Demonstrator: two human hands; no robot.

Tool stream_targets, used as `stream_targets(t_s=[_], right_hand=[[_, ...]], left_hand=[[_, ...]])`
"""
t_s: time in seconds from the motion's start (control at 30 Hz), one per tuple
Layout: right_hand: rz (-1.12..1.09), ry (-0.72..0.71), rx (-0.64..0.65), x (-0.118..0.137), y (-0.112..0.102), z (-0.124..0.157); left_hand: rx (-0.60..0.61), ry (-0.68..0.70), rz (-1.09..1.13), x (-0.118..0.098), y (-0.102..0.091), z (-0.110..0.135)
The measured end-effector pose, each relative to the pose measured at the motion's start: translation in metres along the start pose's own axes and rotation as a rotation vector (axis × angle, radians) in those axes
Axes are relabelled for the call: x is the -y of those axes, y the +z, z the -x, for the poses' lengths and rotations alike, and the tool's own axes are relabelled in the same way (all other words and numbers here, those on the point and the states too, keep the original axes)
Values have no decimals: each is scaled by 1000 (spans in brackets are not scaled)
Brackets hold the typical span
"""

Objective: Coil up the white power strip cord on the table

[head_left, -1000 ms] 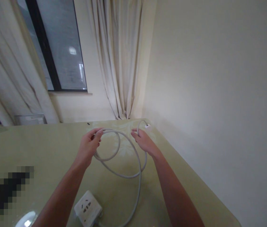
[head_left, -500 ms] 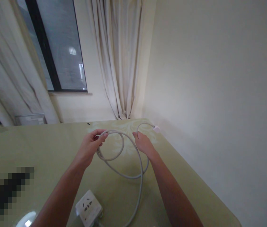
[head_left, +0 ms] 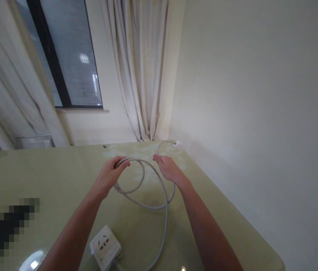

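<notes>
The left hand [head_left: 110, 172] pinches loops of cord [head_left: 166, 210] over the worktop [head_left: 71, 169], seemingly to keep them gathered, while the right hand [head_left: 170, 168] pinches it near the plug [head_left: 178, 145], perhaps for control, the socket [head_left: 105, 246] lying nearer.

The green table [head_left: 49, 177] bears a socket block [head_left: 105, 248] and dark scrap [head_left: 104, 146].

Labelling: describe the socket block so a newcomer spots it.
Over the green tabletop, find the left forearm. Right of it, at the near end of the gray cable, sits a white socket block. Its dark slots set it apart from the white plug at the far end.
</notes>
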State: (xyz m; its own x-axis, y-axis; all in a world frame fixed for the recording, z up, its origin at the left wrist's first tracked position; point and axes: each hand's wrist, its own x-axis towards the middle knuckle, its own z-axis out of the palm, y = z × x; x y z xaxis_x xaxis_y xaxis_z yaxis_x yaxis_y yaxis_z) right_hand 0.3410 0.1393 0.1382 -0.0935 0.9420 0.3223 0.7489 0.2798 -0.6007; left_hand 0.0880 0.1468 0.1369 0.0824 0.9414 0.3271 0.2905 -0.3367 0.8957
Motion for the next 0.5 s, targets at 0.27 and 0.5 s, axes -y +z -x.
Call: stream_targets(t_s=[0.27, 0.5], right_hand=[[127, 21, -96, -1, -2, -3], [140, -64, -176, 4, -9, -2]], left_hand=[[78, -253, 552, -2, -4, 1], [343, -301, 846, -15, -14, 7]])
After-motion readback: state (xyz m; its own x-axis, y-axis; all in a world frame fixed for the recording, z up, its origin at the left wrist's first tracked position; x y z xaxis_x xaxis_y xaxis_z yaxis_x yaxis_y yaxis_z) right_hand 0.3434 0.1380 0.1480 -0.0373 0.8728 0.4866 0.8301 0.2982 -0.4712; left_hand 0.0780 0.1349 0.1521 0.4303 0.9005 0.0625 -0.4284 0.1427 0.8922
